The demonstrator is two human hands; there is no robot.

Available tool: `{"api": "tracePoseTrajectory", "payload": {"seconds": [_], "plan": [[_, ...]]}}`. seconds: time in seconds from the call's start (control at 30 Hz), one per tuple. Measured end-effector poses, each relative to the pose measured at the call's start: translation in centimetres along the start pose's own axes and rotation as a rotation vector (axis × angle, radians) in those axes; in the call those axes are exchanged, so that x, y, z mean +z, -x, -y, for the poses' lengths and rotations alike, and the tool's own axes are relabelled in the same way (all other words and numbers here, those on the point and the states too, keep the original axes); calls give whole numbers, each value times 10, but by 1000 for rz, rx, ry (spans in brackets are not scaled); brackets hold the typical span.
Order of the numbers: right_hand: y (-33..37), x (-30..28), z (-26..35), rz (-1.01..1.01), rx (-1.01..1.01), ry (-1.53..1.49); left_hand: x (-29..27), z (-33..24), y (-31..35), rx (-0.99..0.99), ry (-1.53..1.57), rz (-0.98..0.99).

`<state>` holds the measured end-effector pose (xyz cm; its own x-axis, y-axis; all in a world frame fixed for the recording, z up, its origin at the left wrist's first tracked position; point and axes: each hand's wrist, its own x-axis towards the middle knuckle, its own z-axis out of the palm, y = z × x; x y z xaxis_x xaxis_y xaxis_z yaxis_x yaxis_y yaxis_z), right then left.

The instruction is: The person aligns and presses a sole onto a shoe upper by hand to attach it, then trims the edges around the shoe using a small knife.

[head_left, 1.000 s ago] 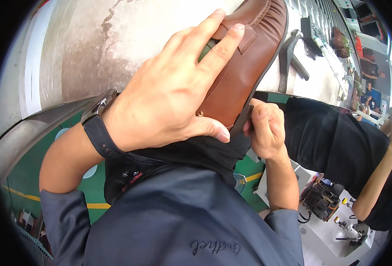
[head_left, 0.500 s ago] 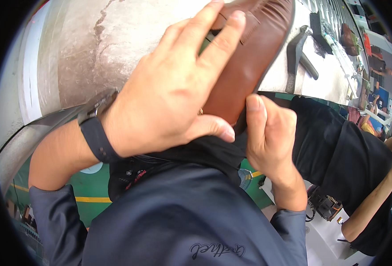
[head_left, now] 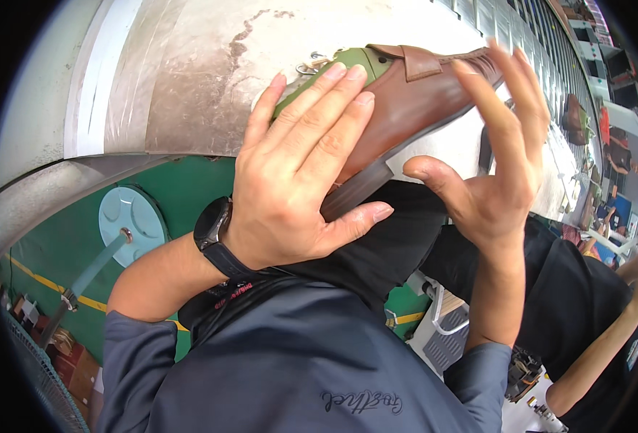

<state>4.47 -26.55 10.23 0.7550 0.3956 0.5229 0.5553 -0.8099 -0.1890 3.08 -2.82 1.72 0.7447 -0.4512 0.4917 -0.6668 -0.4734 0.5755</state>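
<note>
A brown leather shoe (head_left: 423, 105) with a dark sole and heel lies tilted on its side, its toe toward the upper right. A green shoe last (head_left: 349, 59) fills its opening. Across the last and the shoe's heel end, my left hand (head_left: 297, 173) lies flat, fingers stretched and thumb spread. By the toe, my right hand (head_left: 503, 155) is open, its fingers raised and partly blurred, the thumb apart from them. Whether its fingertips touch the toe I cannot tell. Small metal pieces (head_left: 310, 66) sit beside the last.
The worn pale workbench (head_left: 196, 79) stretches ahead, with a dark tool (head_left: 485, 151) mostly hidden behind my right hand. More shoes (head_left: 574, 119) stand farther right. At right is a co-worker's arm (head_left: 597, 353). A light blue round stool (head_left: 127, 224) and a fan guard (head_left: 41, 372) are at left.
The shoe has turned so its toe points right, exposing the green last. My right hand has opened from a closed grip at the sole edge and moved right. My left hand has shifted toward the heel.
</note>
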Motion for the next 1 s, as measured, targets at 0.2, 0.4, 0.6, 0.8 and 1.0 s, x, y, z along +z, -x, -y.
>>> {"api": "tracePoseTrajectory", "payload": {"seconds": [0.2,0.4,0.6,0.8,1.0], "plan": [[-27,1,-7,313,7,47,8,10,-3,-16,90,-80],[-37,1,-9,481,-113,121,-3,9,-4,-70,116,-21],[-40,7,12,543,-100,176,-3,15,-1,-34,118,-4],[-56,4,22,602,-73,198,-5,14,-3,-41,101,-9],[-67,14,-25,513,-305,49,-27,23,-7,16,171,155]]}}
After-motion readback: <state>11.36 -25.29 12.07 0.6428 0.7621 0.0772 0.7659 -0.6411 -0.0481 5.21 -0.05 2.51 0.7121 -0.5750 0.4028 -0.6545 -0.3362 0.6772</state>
